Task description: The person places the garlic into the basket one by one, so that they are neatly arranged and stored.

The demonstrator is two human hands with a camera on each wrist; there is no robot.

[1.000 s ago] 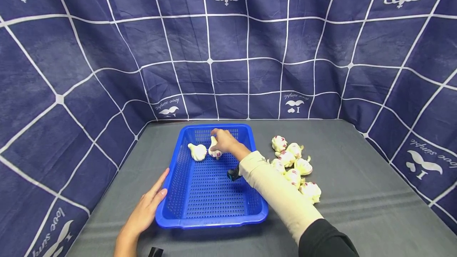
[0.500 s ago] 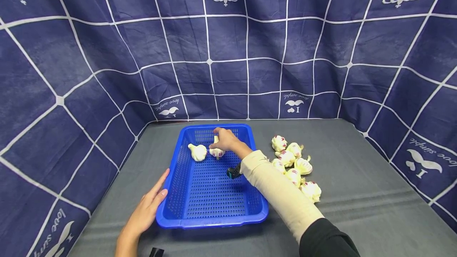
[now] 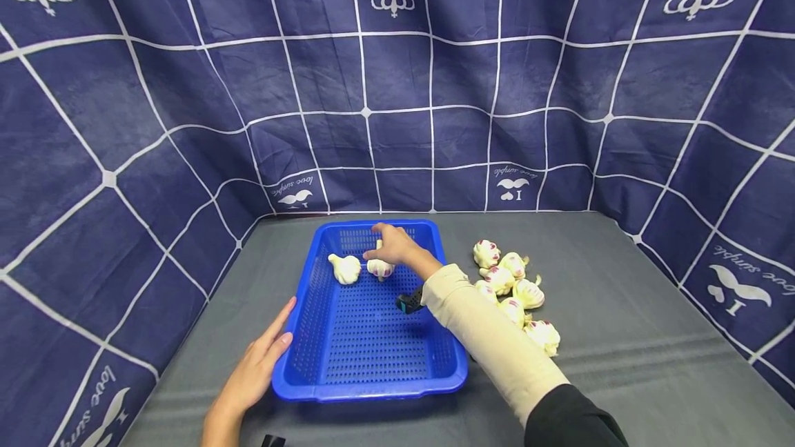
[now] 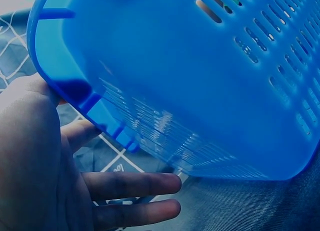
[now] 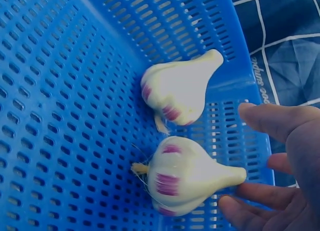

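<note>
Inside the blue plastic basket [image 3: 369,392], two white garlic bulbs with purple patches lie side by side near the far wall. My right hand [image 3: 397,247] reaches over the right-hand garlic bulb [image 5: 182,176]. Its fingers [image 5: 245,211] are spread loosely at the tip of the stem; whether they touch it I cannot tell. The other garlic bulb [image 5: 177,88] sits apart from the hand, to the left in the head view. At the basket's left side, my left hand [image 3: 251,368] rests against the rim with straight fingers [image 4: 135,185], below the rim in the left wrist view.
Several more garlic bulbs [image 3: 512,288] lie in a loose pile on the grey cloth [image 3: 633,336], right of the basket. A navy curtain [image 3: 397,136] with white lines hangs behind and at both sides. A small black object [image 3: 273,441] shows at the bottom edge.
The right-hand garlic bulb has shifted slightly to the right and its stem stands straighter. My right hand has drifted right and its fingers have loosened from the bulb. The left hand keeps its place.
</note>
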